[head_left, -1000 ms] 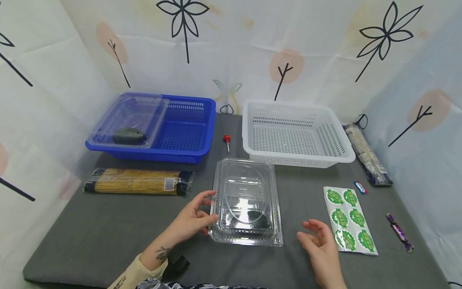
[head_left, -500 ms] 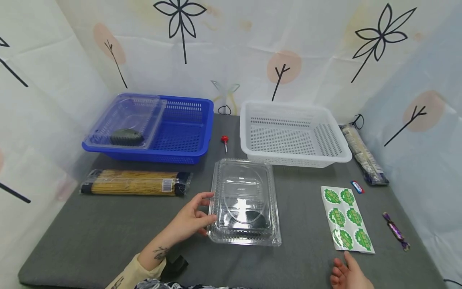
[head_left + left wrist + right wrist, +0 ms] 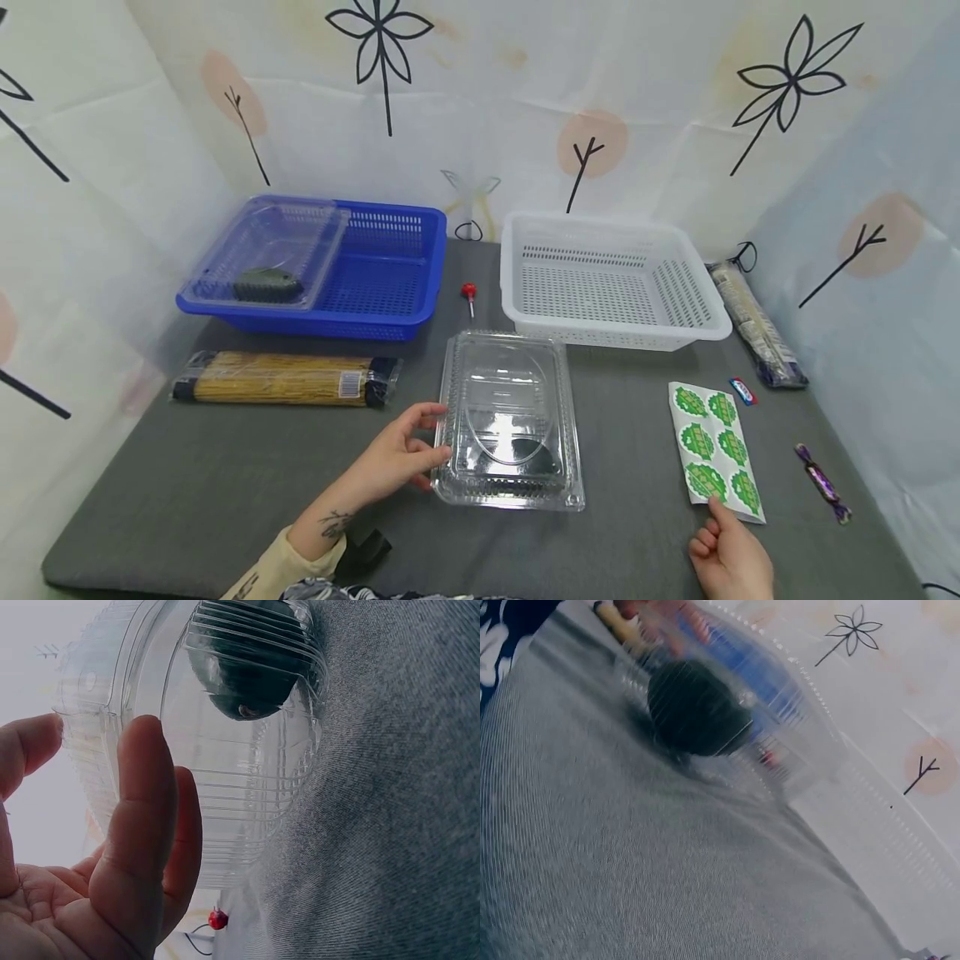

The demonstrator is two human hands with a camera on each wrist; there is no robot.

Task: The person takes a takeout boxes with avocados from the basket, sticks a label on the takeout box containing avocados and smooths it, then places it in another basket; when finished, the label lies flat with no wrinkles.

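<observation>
A clear plastic clamshell container [image 3: 517, 392] stands closed on the grey table, with a dark green, rounded, fruit-like object [image 3: 247, 664] inside. At its left rim, my left hand [image 3: 408, 450] holds the edge between thumb and fingers; the left wrist view shows the fingers [image 3: 142, 802] against the clear side. To the right lies a white sheet of round green stickers [image 3: 716, 450]. My right hand [image 3: 731, 550] pinches its near edge, thumb on top and the other fingers curled. Neither the right hand nor the sheet appears in the right wrist view.
Behind stand a blue basket [image 3: 382, 321] bearing a clear tray [image 3: 300, 225] and a white basket [image 3: 622, 329]. Around them lie a spaghetti pack [image 3: 281, 379], a red lollipop [image 3: 468, 292], a small red-blue wrapped sweet [image 3: 742, 391], a purple-wrapped candy [image 3: 822, 483] and a long bag [image 3: 757, 325].
My right hand has moved from beside the container rightward to the sticker sheet and taken its near edge. The sheet has shifted slightly left. The left hand stays at the container.
</observation>
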